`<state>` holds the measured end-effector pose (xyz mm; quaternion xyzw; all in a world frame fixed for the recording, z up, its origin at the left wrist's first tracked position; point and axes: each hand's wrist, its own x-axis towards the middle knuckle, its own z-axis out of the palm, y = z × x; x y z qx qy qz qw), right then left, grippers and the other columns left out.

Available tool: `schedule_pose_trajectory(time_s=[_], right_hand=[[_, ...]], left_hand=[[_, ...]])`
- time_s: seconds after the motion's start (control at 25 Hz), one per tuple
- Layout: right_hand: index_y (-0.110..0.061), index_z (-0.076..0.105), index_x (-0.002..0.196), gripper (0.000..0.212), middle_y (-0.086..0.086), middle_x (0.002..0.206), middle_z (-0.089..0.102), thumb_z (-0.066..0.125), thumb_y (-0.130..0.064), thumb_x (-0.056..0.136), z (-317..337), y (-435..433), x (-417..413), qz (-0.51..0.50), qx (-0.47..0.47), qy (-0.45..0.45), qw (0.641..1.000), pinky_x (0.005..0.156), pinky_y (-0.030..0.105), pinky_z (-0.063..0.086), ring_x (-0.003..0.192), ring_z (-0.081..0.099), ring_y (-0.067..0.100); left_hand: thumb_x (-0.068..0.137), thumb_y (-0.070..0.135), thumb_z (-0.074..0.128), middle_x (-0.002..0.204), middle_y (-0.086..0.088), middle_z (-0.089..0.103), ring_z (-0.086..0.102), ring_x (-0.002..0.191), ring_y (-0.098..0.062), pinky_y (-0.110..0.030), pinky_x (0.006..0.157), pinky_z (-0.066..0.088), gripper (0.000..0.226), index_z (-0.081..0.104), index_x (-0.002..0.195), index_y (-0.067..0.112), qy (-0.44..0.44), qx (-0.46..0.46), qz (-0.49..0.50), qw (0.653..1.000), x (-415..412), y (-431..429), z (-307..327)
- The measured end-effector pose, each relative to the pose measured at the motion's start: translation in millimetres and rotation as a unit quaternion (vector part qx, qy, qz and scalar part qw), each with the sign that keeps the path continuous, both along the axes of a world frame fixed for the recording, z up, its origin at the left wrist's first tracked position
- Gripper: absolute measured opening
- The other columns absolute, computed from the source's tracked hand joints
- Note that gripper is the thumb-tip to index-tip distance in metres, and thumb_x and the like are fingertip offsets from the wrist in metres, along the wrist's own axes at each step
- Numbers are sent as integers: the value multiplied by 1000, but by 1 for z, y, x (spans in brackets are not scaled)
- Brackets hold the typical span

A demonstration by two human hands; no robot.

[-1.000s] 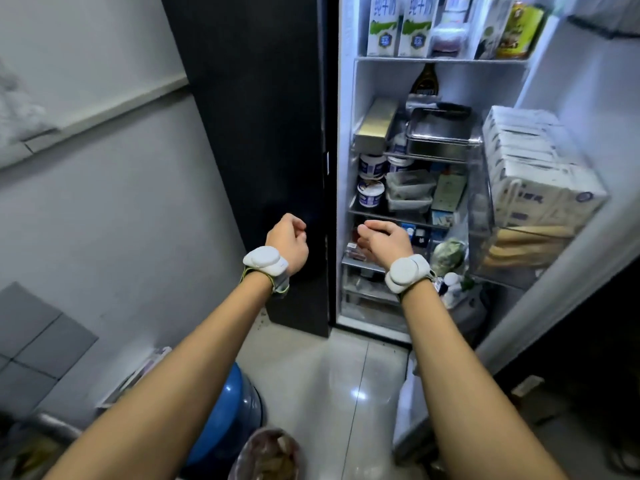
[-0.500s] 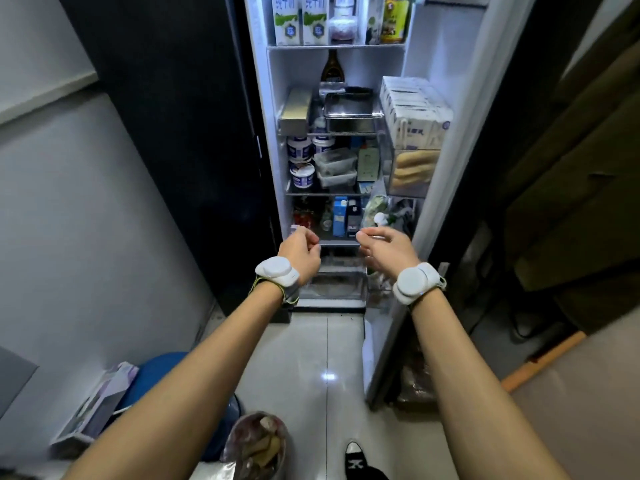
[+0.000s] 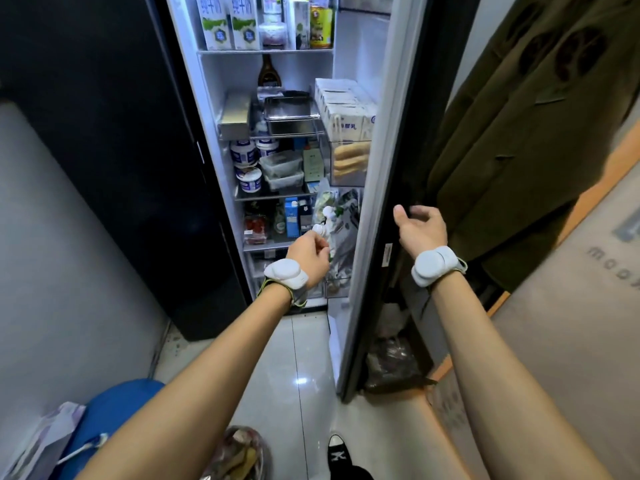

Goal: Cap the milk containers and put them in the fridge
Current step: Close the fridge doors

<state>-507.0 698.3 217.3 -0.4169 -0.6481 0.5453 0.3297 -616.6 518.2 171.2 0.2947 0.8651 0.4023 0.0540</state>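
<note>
A narrow tiled corner holds a stocked fridge (image 3: 225, 77), its fridge door (image 3: 384, 168) standing half open. The right hand (image 3: 420, 228) hangs at the door's dark outer face, fingers loosely curled, thumb out, gripping nothing. The left hand (image 3: 308, 256) is on the door's inner side, before the shelves, clenched on nothing visible.

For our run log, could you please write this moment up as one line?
fridge door: open | left hand: curled, empty, before shelves | right hand: loosely curled at door's outer side, contact unclear
</note>
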Motion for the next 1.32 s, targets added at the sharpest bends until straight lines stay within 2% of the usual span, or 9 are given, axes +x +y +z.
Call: schedule_pose_trajectory(time_s=[0.12,0.24,0.44,0.56,0.72,0.92,1.04,1.2,1.32], right_hand=[[-22,66,112,34,-5,94,68,70,-42,85,5,6,0,17,48,-26,998,102,37,51,105,68,21],[-30,67,93,20,-12,82,68,70,-45,82,5,4,-3,12,50,-31,998,97,36,54,98,71,22],[-35,65,71,21,-13,81,72,73,-54,67,6,-2,-11,23,-3,-23,999,91,42,59,90,74,23],[-32,68,73,24,-7,80,73,76,-53,65,6,-4,-19,48,-7,-19,999,89,44,60,84,74,23],[-26,71,81,17,6,82,73,79,-40,75,11,-12,-33,97,-39,-16,994,83,45,62,79,75,28],[-22,70,86,20,1,85,70,68,-42,89,22,-28,-42,200,-36,-22,979,70,30,57,80,73,19],[-18,70,86,24,2,75,63,67,-41,90,28,-34,-55,248,-9,-39,968,67,28,55,74,64,16],[-17,77,82,27,-13,50,56,68,-41,90,38,-30,-85,315,34,-62,946,55,19,45,55,48,10],[-18,77,67,43,-4,50,52,66,-55,86,42,-30,-108,365,40,-78,927,53,21,40,51,41,13]], left_hand=[[90,20,58,76,9,61,56,67,-5,-18,57,39,6,57,84,21,-3,8,2,1000,0,1,3],[90,21,57,78,9,63,58,69,-5,-13,55,37,6,58,84,22,-10,4,8,1000,-1,-2,5],[90,20,56,83,4,66,59,72,-10,-22,63,42,7,62,87,18,-15,-16,-4,1000,2,-1,3],[90,19,57,78,6,64,60,71,-12,-24,66,44,7,61,84,20,-17,-14,-15,1000,6,1,5],[92,18,56,82,-7,74,70,78,-22,-34,71,57,7,63,91,15,-51,-3,-34,998,6,5,7],[93,19,55,81,-9,74,70,80,-23,-33,72,57,12,63,100,14,-46,-27,-52,997,2,9,7],[92,21,58,81,-6,73,69,80,-22,-33,73,57,12,63,102,16,-57,-31,-41,997,-7,10,2],[91,28,59,81,2,71,68,81,-19,-33,77,56,18,62,106,19,-59,-56,-28,996,-28,13,0],[93,28,58,88,-1,71,67,88,-20,-34,81,55,31,59,120,13,-50,-78,-7,996,-42,14,-1]])
